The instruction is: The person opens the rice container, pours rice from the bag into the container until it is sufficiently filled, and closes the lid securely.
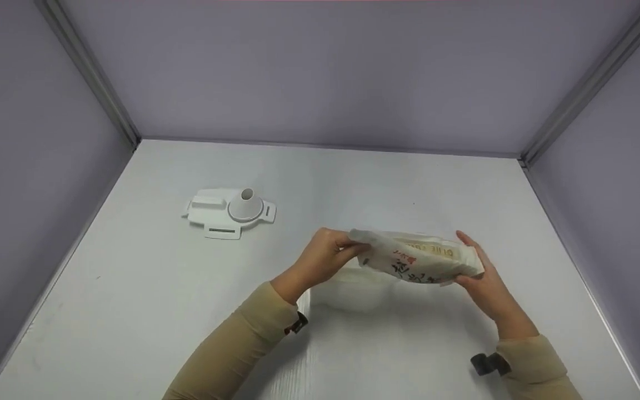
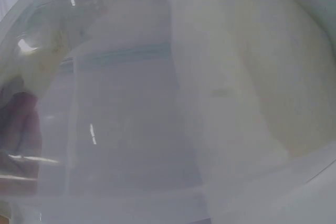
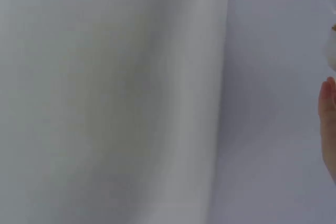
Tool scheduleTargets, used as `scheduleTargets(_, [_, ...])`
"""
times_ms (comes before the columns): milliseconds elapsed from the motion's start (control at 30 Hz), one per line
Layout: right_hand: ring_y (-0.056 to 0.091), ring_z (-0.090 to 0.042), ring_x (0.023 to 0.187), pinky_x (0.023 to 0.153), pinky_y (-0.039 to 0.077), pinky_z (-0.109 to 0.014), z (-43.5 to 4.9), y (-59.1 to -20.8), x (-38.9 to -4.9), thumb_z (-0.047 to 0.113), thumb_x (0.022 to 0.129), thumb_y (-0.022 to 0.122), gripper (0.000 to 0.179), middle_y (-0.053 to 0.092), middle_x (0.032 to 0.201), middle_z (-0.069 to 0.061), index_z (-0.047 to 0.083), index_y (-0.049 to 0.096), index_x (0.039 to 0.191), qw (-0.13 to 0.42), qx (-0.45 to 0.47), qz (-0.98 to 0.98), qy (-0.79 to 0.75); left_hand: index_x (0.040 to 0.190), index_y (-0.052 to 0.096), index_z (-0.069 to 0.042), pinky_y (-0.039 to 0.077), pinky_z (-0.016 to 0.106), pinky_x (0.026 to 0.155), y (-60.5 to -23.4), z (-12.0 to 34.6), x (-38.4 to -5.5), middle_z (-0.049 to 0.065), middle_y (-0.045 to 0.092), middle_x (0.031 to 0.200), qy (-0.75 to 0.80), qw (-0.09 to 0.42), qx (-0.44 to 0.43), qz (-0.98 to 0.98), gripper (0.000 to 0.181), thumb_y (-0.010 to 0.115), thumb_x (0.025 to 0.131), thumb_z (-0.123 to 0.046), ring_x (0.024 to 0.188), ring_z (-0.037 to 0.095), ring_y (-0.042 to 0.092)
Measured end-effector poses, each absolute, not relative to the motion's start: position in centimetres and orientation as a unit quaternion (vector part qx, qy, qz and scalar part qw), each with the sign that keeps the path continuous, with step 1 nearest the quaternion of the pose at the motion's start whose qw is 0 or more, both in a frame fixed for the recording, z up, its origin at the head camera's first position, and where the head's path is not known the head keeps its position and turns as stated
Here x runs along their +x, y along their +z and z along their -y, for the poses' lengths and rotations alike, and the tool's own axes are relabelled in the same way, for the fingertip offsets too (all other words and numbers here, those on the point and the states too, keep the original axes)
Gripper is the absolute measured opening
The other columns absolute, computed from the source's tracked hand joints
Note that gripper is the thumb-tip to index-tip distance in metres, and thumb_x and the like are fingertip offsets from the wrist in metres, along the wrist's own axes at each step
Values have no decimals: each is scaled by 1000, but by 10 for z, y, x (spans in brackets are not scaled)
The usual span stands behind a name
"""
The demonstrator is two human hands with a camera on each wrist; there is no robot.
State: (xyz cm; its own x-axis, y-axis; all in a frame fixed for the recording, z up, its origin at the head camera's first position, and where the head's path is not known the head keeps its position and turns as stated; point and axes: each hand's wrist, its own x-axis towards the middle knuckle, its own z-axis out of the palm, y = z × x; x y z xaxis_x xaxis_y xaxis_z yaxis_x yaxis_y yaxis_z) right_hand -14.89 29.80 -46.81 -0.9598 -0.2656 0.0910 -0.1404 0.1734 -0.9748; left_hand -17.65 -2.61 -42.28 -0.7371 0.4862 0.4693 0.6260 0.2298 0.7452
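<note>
With left hand (image 1: 328, 254) pinching one end, right hand (image 1: 485, 286) gripping the other, held up a printed package (image 1: 411, 261) between them; had a see-through vessel (image 1: 353, 295) near the left hand (contents unclear), a white fitting (image 1: 233, 213) untouched beyond that hand. Apparently finished lifting, not setting down.

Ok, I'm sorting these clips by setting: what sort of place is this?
Probably a purpose-built booth rather than a home room: plain grey panels stand on three sides, metal-looking strips run up the corners, and a white tabletop fills the space between.
</note>
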Motion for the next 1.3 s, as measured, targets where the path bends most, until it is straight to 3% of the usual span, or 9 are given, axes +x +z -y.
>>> scheduleTargets(100, [46, -14, 117, 90, 43, -24, -285, -484, -147, -1, 81, 67, 76, 37, 138, -17, 3, 24, 143, 113, -102, -767, -624, 100, 72, -4, 51, 21, 72, -423, 29, -176, 8, 71, 94, -509, 60, -348, 785, 17, 64, 88, -13, 87, 12, 67])
scheduleTargets(167, [47, -15, 113, 87, 45, -26, -275, -489, -147, -2, 80, 67, 70, 40, 133, -18, -1, 27, 136, 126, -85, -766, -625, 101, 72, -4, 51, 20, 73, -423, 30, -175, 7, 70, 95, -508, 56, -348, 786, 18, 64, 88, -14, 88, 11, 66])
scheduleTargets(367, [52, -13, 102, 79, 47, -26, -263, -477, -147, -5, 76, 68, 61, 49, 118, -5, 2, 36, 128, 67, -24, -788, -612, 101, 72, -5, 50, 19, 74, -423, 28, -176, 5, 70, 97, -511, 75, -360, 777, 18, 63, 89, -15, 88, 8, 65])
scheduleTargets(633, [50, -9, 110, 88, 44, -22, -271, -457, -150, 3, 74, 77, 64, 54, 117, 4, 4, 43, 127, 17, -73, -811, -581, 102, 71, -2, 51, 22, 77, -424, 29, -175, 8, 70, 99, -545, 94, -362, 750, 17, 63, 88, -11, 92, 12, 65])
scheduleTargets(1033, [55, -10, 105, 83, 47, -23, -274, -451, -147, -2, 71, 78, 61, 58, 112, 6, 2, 47, 124, -10, -97, -808, -581, 102, 71, -3, 51, 22, 74, -423, 30, -175, 7, 70, 95, -512, 84, -362, 775, 18, 62, 89, -12, 87, 12, 66])
scheduleTargets(1300, [56, -12, 104, 82, 48, -24, -278, -450, -145, -4, 72, 77, 59, 59, 112, 3, 1, 48, 123, -27, -99, -804, -586, 109, 66, -4, 48, 24, 82, -421, 30, -176, 7, 68, 102, -476, 57, -373, 794, 22, 53, 96, -14, 98, 14, 63])
